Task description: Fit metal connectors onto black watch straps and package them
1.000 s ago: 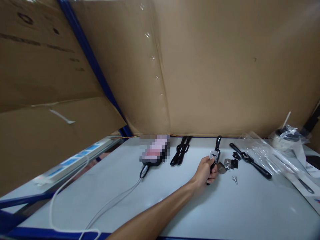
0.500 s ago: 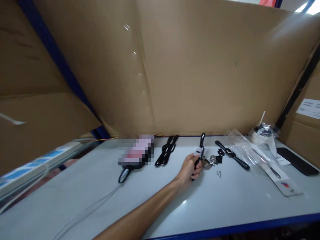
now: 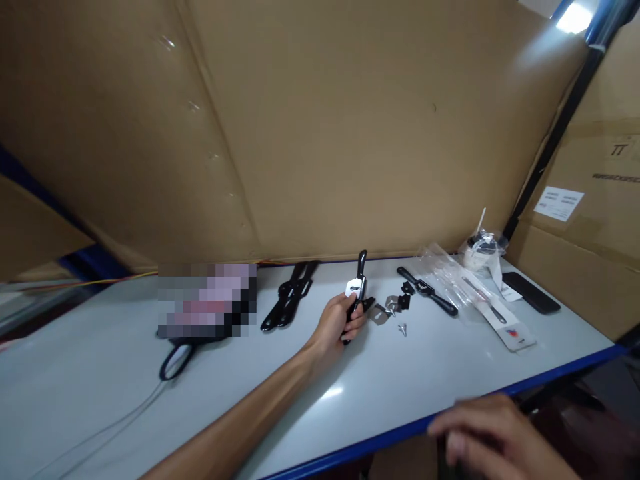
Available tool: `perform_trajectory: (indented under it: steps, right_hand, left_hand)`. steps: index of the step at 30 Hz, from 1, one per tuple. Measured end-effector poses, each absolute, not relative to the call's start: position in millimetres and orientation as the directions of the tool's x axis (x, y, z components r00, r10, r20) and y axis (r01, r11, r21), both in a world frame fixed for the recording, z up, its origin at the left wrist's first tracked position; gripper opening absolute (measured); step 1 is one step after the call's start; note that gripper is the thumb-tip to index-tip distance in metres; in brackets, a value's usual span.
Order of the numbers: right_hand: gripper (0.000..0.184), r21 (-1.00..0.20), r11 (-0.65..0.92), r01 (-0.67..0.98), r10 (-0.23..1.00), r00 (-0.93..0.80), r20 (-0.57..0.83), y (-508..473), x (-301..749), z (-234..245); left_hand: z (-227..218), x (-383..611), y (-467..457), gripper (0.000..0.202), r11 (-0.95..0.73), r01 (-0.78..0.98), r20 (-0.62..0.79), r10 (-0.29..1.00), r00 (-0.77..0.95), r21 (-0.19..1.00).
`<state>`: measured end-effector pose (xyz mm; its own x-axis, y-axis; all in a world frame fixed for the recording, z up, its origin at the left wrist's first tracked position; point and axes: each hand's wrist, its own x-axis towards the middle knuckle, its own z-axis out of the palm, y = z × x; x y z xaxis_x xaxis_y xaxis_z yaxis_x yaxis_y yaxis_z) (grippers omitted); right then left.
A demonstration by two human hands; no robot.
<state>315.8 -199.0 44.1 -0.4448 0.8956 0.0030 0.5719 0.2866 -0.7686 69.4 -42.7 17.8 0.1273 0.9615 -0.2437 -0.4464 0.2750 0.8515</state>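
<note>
My left hand (image 3: 339,322) reaches across the white table (image 3: 410,380) and is closed round the near handle of a black two-handled tool (image 3: 359,280) with a silver plate at its middle. Just right of it lie small loose metal parts (image 3: 393,309) and a screw (image 3: 403,329). My right hand (image 3: 493,437) shows blurred at the bottom right, below the table's blue front edge; its fingers look curled over something dark that I cannot make out.
A similar pair of black tools (image 3: 289,303) lies left of my hand, another black tool (image 3: 426,290) right of it. Clear plastic bags (image 3: 470,287), a tape roll (image 3: 477,250) and a black phone (image 3: 531,292) sit at the right. Cardboard walls (image 3: 320,133) close the back.
The view has swung right and down. My left hand keeps its grip on the black tool. My right hand has come into view at the bottom right.
</note>
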Motion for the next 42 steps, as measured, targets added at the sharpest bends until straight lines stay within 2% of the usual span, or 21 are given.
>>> perform_trajectory:
  steps: [2, 5, 8, 10, 13, 17, 23, 29, 35, 42]
  right_hand:
    - [0.037, -0.772, 0.289, 0.567, 0.938, -0.328, 0.111, -169, 311, 62]
    - [0.025, -0.682, 0.37, 0.631, 0.926, -0.312, 0.214, -114, 297, 83]
    - [0.015, -0.452, 0.405, 0.795, 0.912, -0.39, 0.13, -58, 283, 88]
    - [0.016, -0.287, 0.47, 0.835, 0.875, -0.484, 0.026, -27, 277, 83]
    - [0.018, -0.185, 0.516, 0.836, 0.843, -0.534, -0.061, 7, 273, 71]
    - [0.02, -0.212, 0.529, 0.822, 0.83, -0.553, -0.072, 31, 272, 55]
    - [0.02, -0.25, 0.512, 0.822, 0.859, -0.497, 0.123, 38, 285, 40]
    - [0.024, -0.369, 0.55, 0.749, 0.822, -0.563, 0.081, 34, 289, 35]
    - [0.027, -0.254, 0.669, 0.699, 0.741, -0.655, 0.15, 19, 277, 24]
    - [0.023, -0.152, 0.635, 0.757, 0.772, -0.622, 0.126, 14, 275, 21]
  left_hand:
    - [17, 69, -42, 0.028, 0.274, -0.462, -0.241, 0.962, 0.13, 0.844]
    - [17, 68, -41, 0.03, 0.296, -0.475, -0.26, 0.955, 0.142, 0.829]
    - [18, 68, -41, 0.031, 0.329, -0.469, -0.287, 0.944, 0.161, 0.82]
    - [19, 68, -43, 0.031, 0.328, -0.452, -0.289, 0.945, 0.156, 0.829]
    - [17, 69, -44, 0.028, 0.306, -0.416, -0.27, 0.952, 0.145, 0.856]
    - [12, 71, -44, 0.025, 0.279, -0.365, -0.239, 0.959, 0.153, 0.888]
    - [10, 71, -46, 0.026, 0.259, -0.314, -0.224, 0.964, 0.146, 0.913]
    - [7, 70, -47, 0.031, 0.242, -0.249, -0.206, 0.965, 0.162, 0.938]
    - [8, 71, -49, 0.035, 0.236, -0.227, -0.2, 0.965, 0.168, 0.945]
    - [7, 70, -49, 0.034, 0.242, -0.217, -0.208, 0.963, 0.171, 0.946]
